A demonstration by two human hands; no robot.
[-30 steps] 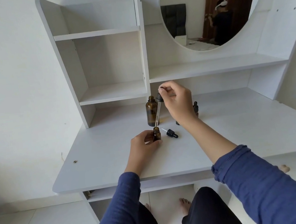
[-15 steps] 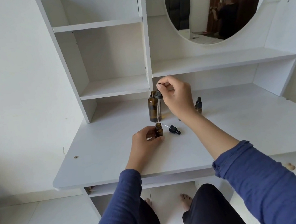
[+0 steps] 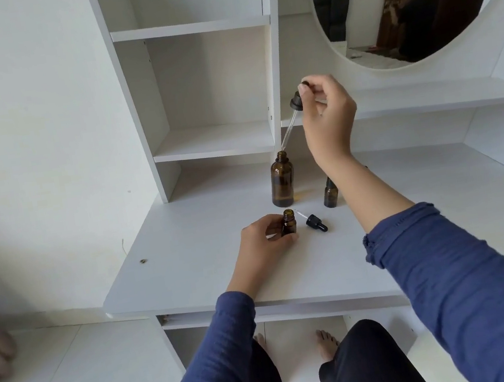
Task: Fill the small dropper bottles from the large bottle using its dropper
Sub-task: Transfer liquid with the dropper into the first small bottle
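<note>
As seen from my head camera, my right grip (image 3: 327, 114) pinches the dropper (image 3: 295, 105) by its rubber bulb, glass tip at the mouth of the large bottle (image 3: 282, 183) on the worktop (image 3: 189, 259). My left grip (image 3: 262, 245) curls round an open small bottle (image 3: 289, 224). Light, breakable glass, I judge; hold bulb or collar. No labels readable.

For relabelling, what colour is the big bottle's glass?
Amber brown large bottle, clearest in the head view.

Navy sleeves (image 3: 458, 264), black trousers (image 3: 371, 366), bare feet (image 3: 327, 341)
</note>
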